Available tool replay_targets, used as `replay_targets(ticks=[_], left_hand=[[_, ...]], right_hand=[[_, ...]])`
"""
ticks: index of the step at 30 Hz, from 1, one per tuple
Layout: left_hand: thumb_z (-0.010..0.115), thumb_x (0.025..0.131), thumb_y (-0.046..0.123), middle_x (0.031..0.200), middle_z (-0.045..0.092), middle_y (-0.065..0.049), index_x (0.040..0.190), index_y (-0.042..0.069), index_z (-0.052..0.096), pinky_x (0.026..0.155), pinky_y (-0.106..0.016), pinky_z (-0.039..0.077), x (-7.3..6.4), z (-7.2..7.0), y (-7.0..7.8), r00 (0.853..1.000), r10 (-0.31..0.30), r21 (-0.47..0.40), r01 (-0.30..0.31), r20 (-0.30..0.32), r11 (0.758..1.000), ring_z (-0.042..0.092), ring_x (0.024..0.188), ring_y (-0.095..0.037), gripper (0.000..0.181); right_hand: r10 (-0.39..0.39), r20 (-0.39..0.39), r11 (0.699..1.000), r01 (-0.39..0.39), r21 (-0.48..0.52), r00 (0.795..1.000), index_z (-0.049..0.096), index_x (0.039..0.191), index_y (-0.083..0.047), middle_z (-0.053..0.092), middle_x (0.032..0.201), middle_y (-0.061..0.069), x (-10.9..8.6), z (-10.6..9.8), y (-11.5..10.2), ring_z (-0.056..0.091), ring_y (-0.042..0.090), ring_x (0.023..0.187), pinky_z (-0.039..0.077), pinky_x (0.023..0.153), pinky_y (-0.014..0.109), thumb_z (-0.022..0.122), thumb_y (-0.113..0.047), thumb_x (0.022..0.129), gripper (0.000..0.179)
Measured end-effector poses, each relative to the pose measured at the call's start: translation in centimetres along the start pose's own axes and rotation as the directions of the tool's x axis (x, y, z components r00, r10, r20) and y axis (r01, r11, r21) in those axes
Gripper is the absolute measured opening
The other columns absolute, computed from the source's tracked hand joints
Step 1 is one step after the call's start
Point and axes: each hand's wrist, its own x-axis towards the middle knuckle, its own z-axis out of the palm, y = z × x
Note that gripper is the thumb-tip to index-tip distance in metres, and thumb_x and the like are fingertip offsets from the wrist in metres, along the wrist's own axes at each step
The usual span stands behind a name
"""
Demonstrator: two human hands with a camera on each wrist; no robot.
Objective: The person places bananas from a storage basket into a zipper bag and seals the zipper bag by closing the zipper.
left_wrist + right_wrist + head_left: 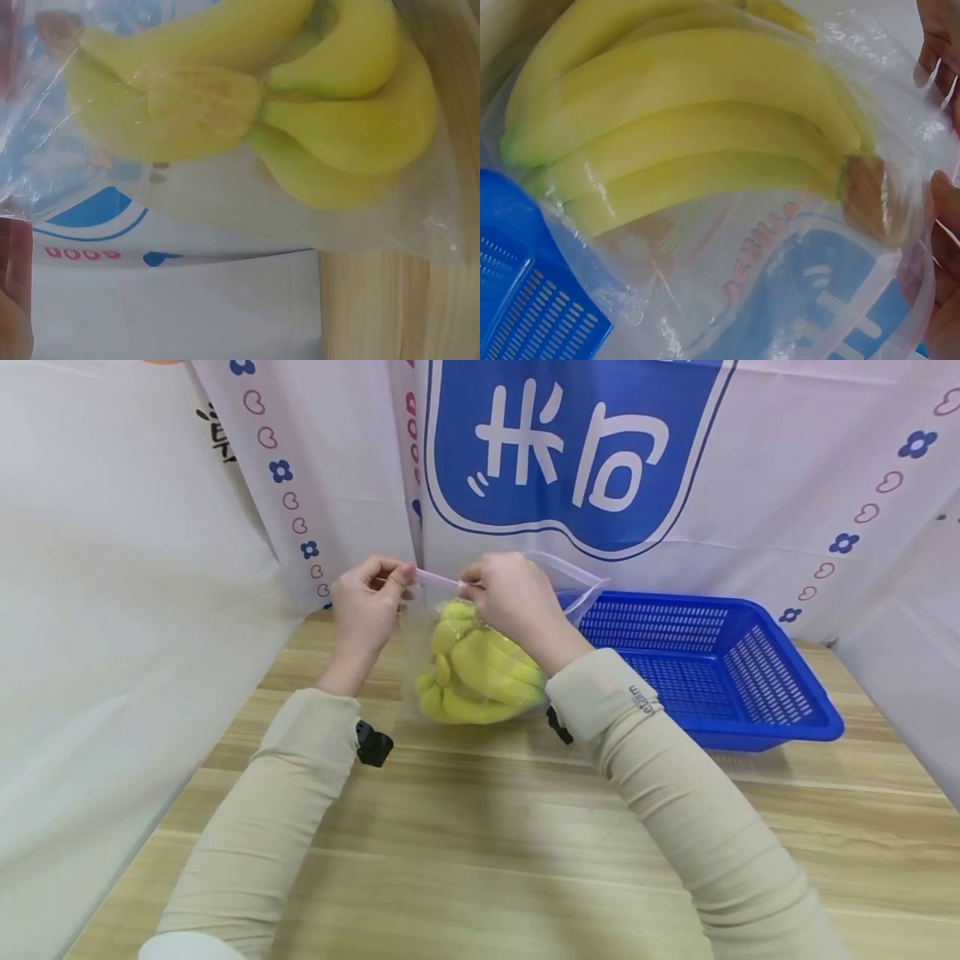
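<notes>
A clear zip bag [414, 693] with a pinkish zip strip along its top stands on the table, bunches of yellow bananas [487, 672] inside it. With thumb and fingers my left hand [371, 602] pinches the left end of the strip. My right hand [513, 593] pinches the same strip near its middle, close to the left one. To the right of it the bag's mouth gapes. In the left wrist view the bananas [345, 135] show through the film, and in the right wrist view their brown stem end [870, 195] lies near the fingers.
A blue perforated plastic basket [787, 693] stands right of the bag, its left end partly hidden behind bag and right arm. The wooden table [450, 860] runs back to a printed white cloth [360, 460]. White cloth also hangs at left and right.
</notes>
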Motion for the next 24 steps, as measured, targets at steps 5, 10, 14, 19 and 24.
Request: replay_targets(ticks=[5,10,14,19,24], left_hand=[[0.059,0.094,0.028,0.091,0.066,-0.003,0.102,-0.003,0.063,0.063,-0.013,0.054,0.2,-0.5,-0.3,0.997,-0.033,-0.039,0.035,0.066,0.999,0.061,0.068,0.003,0.032],[0.058,0.094,0.031,0.096,0.064,0.004,0.113,0.005,0.058,0.073,-0.016,0.055,0.3,-0.7,-0.4,0.967,-0.087,-0.104,0.114,0.240,0.988,0.062,0.081,-0.003,0.032],[0.066,0.089,0.029,0.094,0.070,0.007,0.116,0.005,0.063,0.079,-0.017,0.054,0.3,-0.3,-0.3,0.946,-0.087,-0.089,0.121,0.314,0.989,0.064,0.086,-0.006,0.036],[0.066,0.089,0.021,0.083,0.073,0.010,0.106,-0.004,0.068,0.080,-0.017,0.056,0.2,0.3,-0.1,0.950,-0.079,-0.142,0.126,0.301,0.982,0.068,0.079,-0.002,0.030],[0.067,0.088,0.017,0.080,0.075,0.005,0.103,-0.006,0.068,0.075,-0.019,0.057,0.3,0.6,-0.1,0.970,-0.095,-0.156,0.132,0.222,0.979,0.067,0.070,0.002,0.028]], right_hand=[[0.041,0.014,0.998,-0.041,0.038,0.999,0.071,0.113,-0.014,0.072,0.111,0.003,0.0,0.1,0.6,0.067,0.019,0.100,0.053,0.093,0.034,0.060,-0.025,0.094,0.025],[0.053,-0.011,0.997,-0.052,0.062,0.999,0.072,0.111,-0.014,0.073,0.109,0.002,0.0,0.1,0.8,0.068,0.018,0.092,0.055,0.087,0.032,0.060,-0.027,0.094,0.025],[0.039,-0.018,0.997,-0.038,0.062,0.999,0.072,0.112,-0.014,0.073,0.111,0.003,-0.2,0.1,1.0,0.069,0.018,0.091,0.056,0.086,0.032,0.060,-0.026,0.094,0.025],[0.038,-0.024,0.998,-0.037,0.045,0.999,0.072,0.112,-0.014,0.072,0.112,0.004,-0.3,0.0,1.1,0.069,0.018,0.096,0.055,0.089,0.033,0.059,-0.025,0.095,0.025],[0.041,-0.024,0.999,-0.041,0.003,0.999,0.072,0.112,-0.015,0.072,0.113,0.003,-0.2,0.0,1.0,0.067,0.021,0.103,0.053,0.094,0.036,0.058,-0.025,0.095,0.024]])
